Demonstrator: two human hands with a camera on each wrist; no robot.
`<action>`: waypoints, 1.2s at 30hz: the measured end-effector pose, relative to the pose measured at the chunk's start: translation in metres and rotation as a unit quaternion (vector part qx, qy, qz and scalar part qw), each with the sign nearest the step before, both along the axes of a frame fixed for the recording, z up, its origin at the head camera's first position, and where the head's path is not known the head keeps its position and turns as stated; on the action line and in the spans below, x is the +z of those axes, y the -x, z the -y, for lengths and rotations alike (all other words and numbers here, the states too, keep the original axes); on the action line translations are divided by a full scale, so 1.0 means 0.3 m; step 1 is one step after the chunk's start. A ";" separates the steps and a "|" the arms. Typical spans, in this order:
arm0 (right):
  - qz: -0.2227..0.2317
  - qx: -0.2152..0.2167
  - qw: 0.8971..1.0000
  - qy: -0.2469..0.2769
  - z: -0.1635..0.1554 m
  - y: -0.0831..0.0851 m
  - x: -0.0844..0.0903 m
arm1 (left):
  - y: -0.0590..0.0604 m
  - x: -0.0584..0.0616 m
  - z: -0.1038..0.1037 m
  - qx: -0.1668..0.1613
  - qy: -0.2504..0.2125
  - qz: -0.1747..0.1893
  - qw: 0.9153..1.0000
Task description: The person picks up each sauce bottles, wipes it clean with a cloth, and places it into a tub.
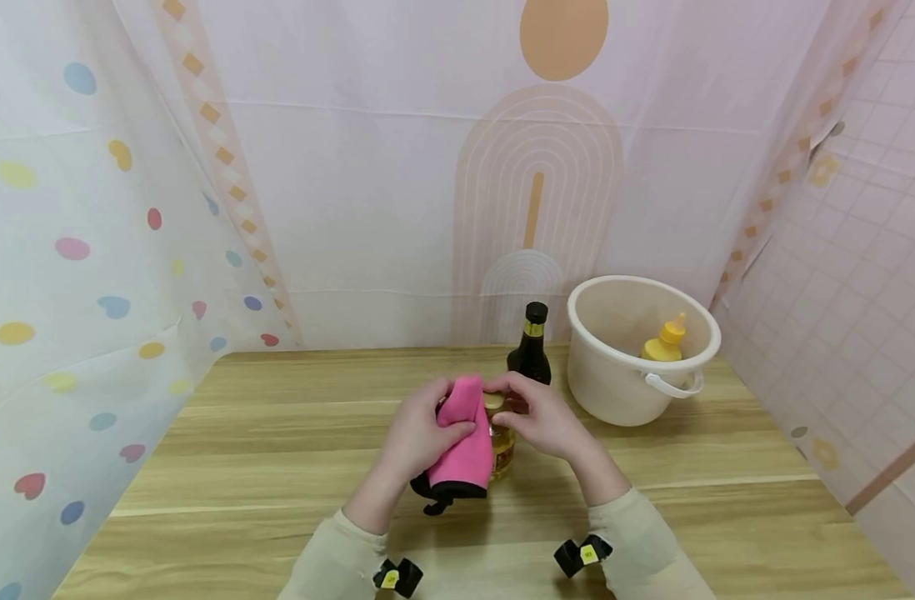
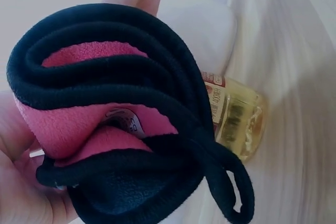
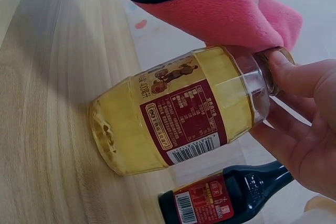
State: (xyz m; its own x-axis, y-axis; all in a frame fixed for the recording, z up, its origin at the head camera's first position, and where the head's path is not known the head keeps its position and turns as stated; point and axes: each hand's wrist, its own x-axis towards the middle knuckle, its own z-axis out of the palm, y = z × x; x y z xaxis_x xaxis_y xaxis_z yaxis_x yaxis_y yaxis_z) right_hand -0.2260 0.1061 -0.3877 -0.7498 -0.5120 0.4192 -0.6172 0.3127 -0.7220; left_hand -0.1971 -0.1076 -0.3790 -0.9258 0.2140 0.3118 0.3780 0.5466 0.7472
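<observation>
My left hand (image 1: 422,425) grips a folded pink cloth (image 1: 461,454) with black edging and a small black hanging loop. In the left wrist view, the folds of the cloth (image 2: 100,108) show end-on. To its right, my right hand (image 1: 543,417) pinches the neck of a clear oil bottle (image 1: 502,457), thumb and fingers just below the lid. Yellow liquid and a red label with a barcode show on the oil bottle (image 3: 184,111) in the right wrist view. There the cloth (image 3: 226,17) lies against its upper side. In the head view it hides the bottle's left part.
Behind the right hand stands a dark sauce bottle (image 1: 528,362) with a black cap. A cream bucket (image 1: 607,387) with a white handle is at the back right, holding a yellow squeeze bottle (image 1: 662,346). Patterned curtains enclose the wooden table (image 1: 277,433) at the back and sides.
</observation>
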 end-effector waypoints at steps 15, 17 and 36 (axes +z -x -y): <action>0.019 -0.012 1.000 -0.003 0.006 -0.007 -0.002 | -0.014 -0.031 0.018 0.004 0.027 0.012 1.000; 0.014 -0.011 1.000 -0.001 0.006 -0.008 -0.002 | -0.014 -0.035 0.019 0.007 0.031 0.014 0.999; 0.015 -0.025 1.000 -0.008 0.006 -0.012 -0.004 | -0.014 -0.152 0.043 0.006 0.021 0.075 0.997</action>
State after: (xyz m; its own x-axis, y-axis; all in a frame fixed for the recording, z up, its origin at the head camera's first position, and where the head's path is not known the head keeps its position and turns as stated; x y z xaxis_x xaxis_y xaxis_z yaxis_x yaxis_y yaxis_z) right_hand -0.2226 0.1043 -0.3888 -0.7862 -0.4801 0.3891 -0.5794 0.3533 -0.7345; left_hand -0.1929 -0.1205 -0.4246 -0.9640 0.2120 0.1606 0.2566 0.5822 0.7715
